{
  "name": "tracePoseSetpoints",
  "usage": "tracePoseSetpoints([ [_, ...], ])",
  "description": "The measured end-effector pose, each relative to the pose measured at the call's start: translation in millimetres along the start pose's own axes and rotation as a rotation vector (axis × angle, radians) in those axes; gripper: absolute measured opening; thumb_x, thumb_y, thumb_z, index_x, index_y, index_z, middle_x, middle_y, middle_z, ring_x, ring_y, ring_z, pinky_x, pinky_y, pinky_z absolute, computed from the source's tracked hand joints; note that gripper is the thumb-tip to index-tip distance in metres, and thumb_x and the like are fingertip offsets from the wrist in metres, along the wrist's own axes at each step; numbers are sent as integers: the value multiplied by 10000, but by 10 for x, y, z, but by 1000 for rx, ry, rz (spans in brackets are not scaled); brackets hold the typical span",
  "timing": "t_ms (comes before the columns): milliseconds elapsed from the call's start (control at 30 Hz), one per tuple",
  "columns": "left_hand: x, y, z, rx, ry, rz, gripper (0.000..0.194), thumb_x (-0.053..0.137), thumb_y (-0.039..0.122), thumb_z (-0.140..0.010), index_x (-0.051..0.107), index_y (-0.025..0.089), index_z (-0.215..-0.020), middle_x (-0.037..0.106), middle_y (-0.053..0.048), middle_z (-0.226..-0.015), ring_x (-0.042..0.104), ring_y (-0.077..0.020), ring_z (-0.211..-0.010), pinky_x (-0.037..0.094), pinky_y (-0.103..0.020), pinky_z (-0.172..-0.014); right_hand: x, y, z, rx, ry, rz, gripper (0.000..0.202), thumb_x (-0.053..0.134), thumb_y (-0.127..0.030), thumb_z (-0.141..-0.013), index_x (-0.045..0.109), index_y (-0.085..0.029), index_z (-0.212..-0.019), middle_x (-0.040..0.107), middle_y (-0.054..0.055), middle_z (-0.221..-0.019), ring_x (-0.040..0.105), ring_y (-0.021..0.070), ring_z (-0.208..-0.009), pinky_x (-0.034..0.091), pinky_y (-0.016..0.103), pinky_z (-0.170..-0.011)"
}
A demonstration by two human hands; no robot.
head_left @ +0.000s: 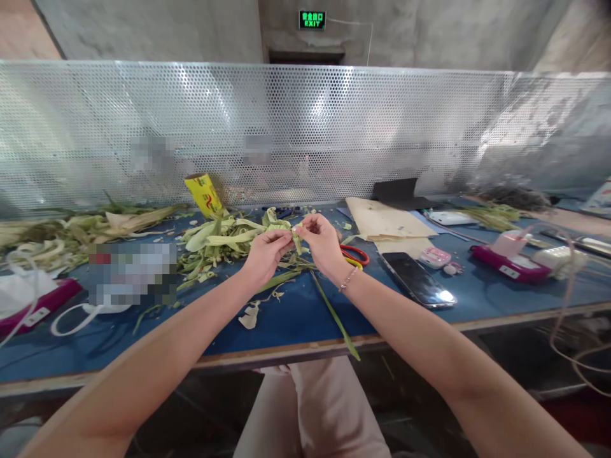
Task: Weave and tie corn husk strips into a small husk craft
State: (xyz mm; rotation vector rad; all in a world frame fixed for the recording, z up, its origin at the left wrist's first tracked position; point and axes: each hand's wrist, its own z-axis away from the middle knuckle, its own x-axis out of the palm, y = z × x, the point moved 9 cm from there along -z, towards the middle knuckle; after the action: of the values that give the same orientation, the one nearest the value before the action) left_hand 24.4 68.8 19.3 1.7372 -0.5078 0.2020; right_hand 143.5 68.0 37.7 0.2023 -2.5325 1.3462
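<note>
Above the middle of the table, my left hand (268,254) and my right hand (321,245) meet with fingertips closed in a pinch. Between them is a pale green leaf strip (296,242), like corn husk; its grip points are partly covered by my fingers. Just behind and left of my hands lies a heap of similar pale green husk strips (224,238). A long thin green leaf (337,315) slants below my right hand, its tip over the table's front edge. Scissors with red and yellow handles (357,256) lie partly hidden behind my right wrist.
Right of my forearm lie a black phone (420,280) and a pink case (435,257), with brown paper (389,219) behind. A magenta power strip (508,266) trails cables. At left are more husks (128,222) and a yellow tube (204,194). A perforated metal panel (305,121) borders the back.
</note>
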Motion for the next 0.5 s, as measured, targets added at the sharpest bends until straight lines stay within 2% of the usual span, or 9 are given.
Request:
tracePoseSetpoints([
  [333,35,-56,-29,-102,-75,59,101,706,145,-554,635,95,-606,622,-12,-619,568,-61,-610,480,-184,-660,55,-32,30,0,-32,-2,240,656,-265,-576,465,-201,-706,444,-53,-675,414,64,-598,371,219,-593],
  [500,26,-79,-28,-104,-52,33,92,699,120,-558,643,96,-626,627,-16,-634,572,-64,-605,480,-207,-686,39,-37,31,-7,-33,11,227,644,-261,-583,460,-201,-701,438,-50,-679,410,67,-599,364,220,-590],
])
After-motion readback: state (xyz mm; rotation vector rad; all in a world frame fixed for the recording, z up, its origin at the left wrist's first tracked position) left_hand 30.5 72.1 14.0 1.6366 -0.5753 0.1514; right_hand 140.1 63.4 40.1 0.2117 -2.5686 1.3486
